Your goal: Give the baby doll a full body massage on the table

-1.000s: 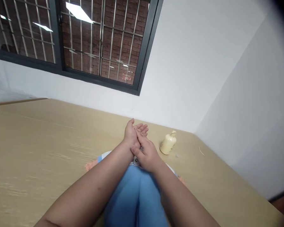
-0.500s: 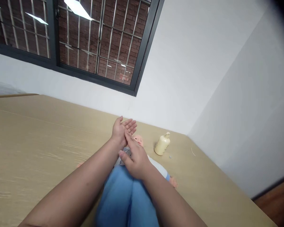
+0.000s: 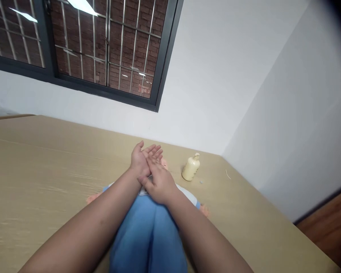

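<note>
My left hand (image 3: 141, 160) is turned palm up with its fingers stretched out, above a baby doll (image 3: 142, 223). Laid across that palm and wrist is my right hand (image 3: 161, 182), palm down, its fingers extended and the thumb apart. Neither hand holds an object. The doll lies on its back in blue trousers and a pale top with blue cuffs, legs toward me. My hands cover most of its head and chest. To the right of my hands stands a cream pump bottle (image 3: 191, 168), upright.
A wood-coloured tabletop (image 3: 45, 167) spreads beneath the doll and meets a white wall (image 3: 204, 94) behind. A small pale bit (image 3: 201, 182) lies by the bottle, and a thin white strand (image 3: 228, 174) farther right. A dark-framed barred window (image 3: 110, 49) is at upper left.
My right hand has shifted farther over my left palm, its fingers reaching closer to the left fingers. The view has swung slightly, so the bottle and window appear a little farther left and higher.
</note>
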The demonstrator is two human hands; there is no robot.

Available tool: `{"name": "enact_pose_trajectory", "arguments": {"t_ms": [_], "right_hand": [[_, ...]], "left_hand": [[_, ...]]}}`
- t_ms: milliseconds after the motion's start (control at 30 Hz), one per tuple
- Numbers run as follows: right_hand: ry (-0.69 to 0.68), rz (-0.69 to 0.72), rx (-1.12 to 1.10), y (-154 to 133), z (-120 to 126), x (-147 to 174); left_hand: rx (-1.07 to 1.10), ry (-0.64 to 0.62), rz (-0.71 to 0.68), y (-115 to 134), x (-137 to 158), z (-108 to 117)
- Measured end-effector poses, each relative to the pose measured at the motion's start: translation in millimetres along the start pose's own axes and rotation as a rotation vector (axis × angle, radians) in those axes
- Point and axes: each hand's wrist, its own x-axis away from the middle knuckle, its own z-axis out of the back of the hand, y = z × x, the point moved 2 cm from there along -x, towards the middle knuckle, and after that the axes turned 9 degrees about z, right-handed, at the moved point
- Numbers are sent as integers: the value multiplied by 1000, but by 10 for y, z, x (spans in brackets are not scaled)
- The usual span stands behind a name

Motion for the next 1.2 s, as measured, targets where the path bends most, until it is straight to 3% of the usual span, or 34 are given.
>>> {"name": "enact_pose_trajectory", "arguments": {"t_ms": [100, 200, 333, 433, 633, 800, 1033, 1200], "right_hand": [[-18, 48, -35, -108, -49, 5], [-15, 62, -66, -168, -61, 12], [27, 49, -25, -126, 15, 7], [2, 69, 26, -42, 77, -4], [-50, 35, 31, 25, 82, -3], [-41, 109, -46, -118, 82, 20], [-63, 92, -11, -156, 111, 34], [-62, 26, 23, -10, 109, 12]], "left_hand": [[11, 13, -73, 124, -37, 109], [-3, -4, -66, 73, -72, 143], [-44, -126, 9, -131, -43, 22], [-36, -123, 46, -182, 47, -96], [-12, -4, -3, 63, 149, -130], [-19, -4, -64, 191, 90, -32], [-14, -53, 1, -57, 68, -67], [-26, -59, 89, -193, 66, -95]]}}
